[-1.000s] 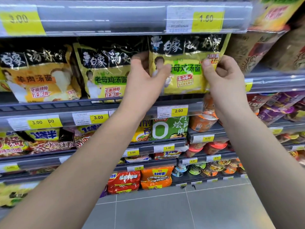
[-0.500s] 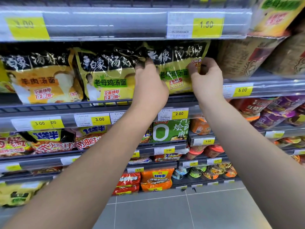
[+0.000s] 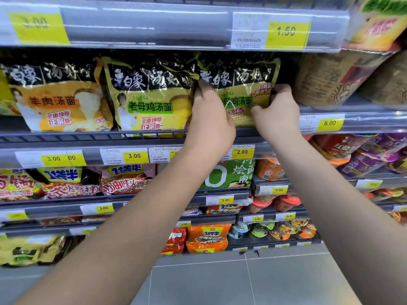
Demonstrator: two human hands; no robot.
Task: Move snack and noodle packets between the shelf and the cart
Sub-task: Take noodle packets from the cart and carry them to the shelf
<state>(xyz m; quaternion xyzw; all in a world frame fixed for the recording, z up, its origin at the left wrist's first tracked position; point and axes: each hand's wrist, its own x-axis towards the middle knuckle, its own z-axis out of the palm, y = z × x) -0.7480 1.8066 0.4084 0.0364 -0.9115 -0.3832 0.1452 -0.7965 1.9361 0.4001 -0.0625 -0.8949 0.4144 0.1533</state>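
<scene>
A yellow and black noodle packet (image 3: 241, 89) stands upright on the grey shelf (image 3: 92, 138), deep in the row at its right end. My left hand (image 3: 210, 119) grips its left edge with curled fingers. My right hand (image 3: 275, 111) pinches its right edge. A matching yellow packet (image 3: 149, 95) stands just left of it, touching it. An orange and black packet (image 3: 57, 97) stands further left. No cart is in view.
Large paper noodle cups (image 3: 330, 80) stand to the right on a higher ledge. Below are shelves of red, green and orange packets (image 3: 208, 237) and small cup noodles (image 3: 279, 232). Yellow price tags (image 3: 134, 156) line the shelf fronts. Grey tiled floor (image 3: 220, 280) lies beneath.
Both hands have pushed the yellow packet back and left into the shelf row, from out in front of the shelf edge to standing beside the matching packet.
</scene>
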